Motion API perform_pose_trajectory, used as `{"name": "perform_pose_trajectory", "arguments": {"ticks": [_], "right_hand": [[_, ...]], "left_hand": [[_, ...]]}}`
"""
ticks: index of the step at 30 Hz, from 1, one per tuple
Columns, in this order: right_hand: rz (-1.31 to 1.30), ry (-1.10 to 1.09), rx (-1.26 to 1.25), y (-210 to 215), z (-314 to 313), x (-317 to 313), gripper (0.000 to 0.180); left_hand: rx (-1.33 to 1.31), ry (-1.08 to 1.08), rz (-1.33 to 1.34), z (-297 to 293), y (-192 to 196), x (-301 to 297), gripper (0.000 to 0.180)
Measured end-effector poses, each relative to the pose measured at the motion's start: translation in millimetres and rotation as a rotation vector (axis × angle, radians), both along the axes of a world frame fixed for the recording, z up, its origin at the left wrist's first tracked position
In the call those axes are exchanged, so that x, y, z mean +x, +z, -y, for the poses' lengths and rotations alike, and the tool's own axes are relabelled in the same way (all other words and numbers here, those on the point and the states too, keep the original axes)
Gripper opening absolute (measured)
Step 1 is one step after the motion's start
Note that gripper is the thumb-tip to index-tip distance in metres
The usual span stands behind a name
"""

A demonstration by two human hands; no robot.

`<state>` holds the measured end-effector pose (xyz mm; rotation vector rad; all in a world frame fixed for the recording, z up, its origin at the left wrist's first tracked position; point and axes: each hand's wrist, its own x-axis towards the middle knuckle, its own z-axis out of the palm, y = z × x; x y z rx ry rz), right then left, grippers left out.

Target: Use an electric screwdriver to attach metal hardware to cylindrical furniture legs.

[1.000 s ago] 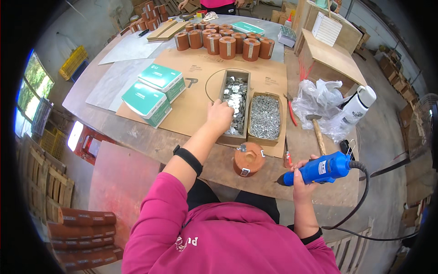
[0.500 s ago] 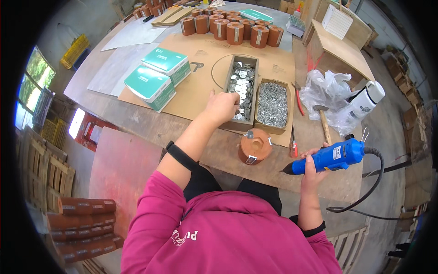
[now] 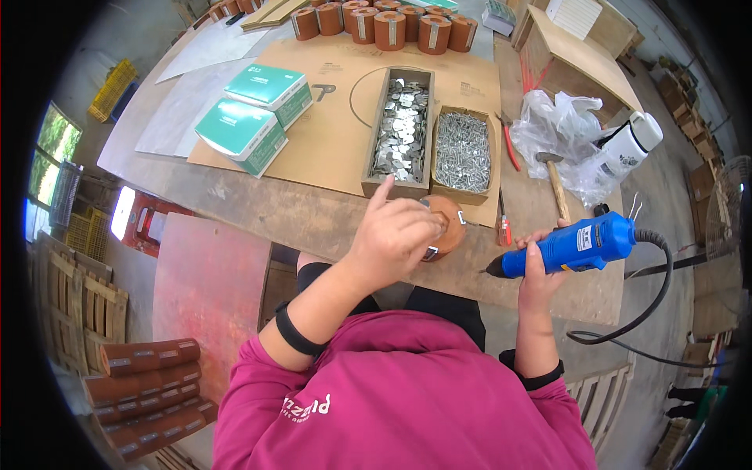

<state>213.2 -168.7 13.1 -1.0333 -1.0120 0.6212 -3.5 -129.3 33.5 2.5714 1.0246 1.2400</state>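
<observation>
My right hand point(image 3: 539, 270) is wrapped round a blue electric screwdriver point(image 3: 583, 247), whose dark tip points left over the table's near edge. A reddish-brown cylinder point(image 3: 455, 237) with a centre hole and small metal pieces on its rim stands on the table before me. My left hand point(image 3: 395, 239) is over its left side, index finger raised and the other fingers bent together; whatever they pinch is hidden. Beyond stand a long wooden box point(image 3: 395, 189) of small metal plates and a cardboard box point(image 3: 464, 196) of screws.
Green-and-white boxes point(image 3: 243, 133) stand left. A red-handled screwdriver point(image 3: 504, 231), pliers point(image 3: 511, 145), a hammer point(image 3: 556, 184), a plastic bag point(image 3: 560, 133) and a white bottle point(image 3: 627, 149) lie right. Several more cylinders point(image 3: 389, 31) stand at the back; others are stacked lower left. The blue tool's cable point(image 3: 666, 294) loops right.
My left hand has come back from the box of metal plates to the cylinder. The right hand still holds the electric screwdriver, almost unmoved. The view has shifted slightly.
</observation>
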Motion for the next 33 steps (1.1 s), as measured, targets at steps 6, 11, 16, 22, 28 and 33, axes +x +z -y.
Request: {"name": "perform_pose_trajectory", "arguments": {"ticks": [6, 11, 16, 22, 28, 33], "right_hand": [[0.006, 0.063, 0.020, -2, 3, -1, 0.057], [0.047, 0.067, 0.031, -1, 3, -2, 0.057], [0.048, 0.079, 0.026, -1, 3, -4, 0.056], [0.041, 0.067, 0.010, 0, 0, -4, 0.056], [0.014, 0.060, -0.002, 1, -3, -3, 0.056], [0.031, 0.048, 0.001, 1, -4, -1, 0.056]], "left_hand": [[-0.011, -0.034, -0.073, 12, -14, -5, 0.011], [-0.147, -0.059, -0.007, 10, -12, -2, 0.023], [-0.417, -0.132, 0.207, 6, -31, 3, 0.036], [-0.300, 0.142, 0.245, 34, -36, 28, 0.038], [-0.298, 0.062, 0.336, 34, -39, 22, 0.033], [-0.300, 0.055, 0.363, 34, -44, 23, 0.032]]}}
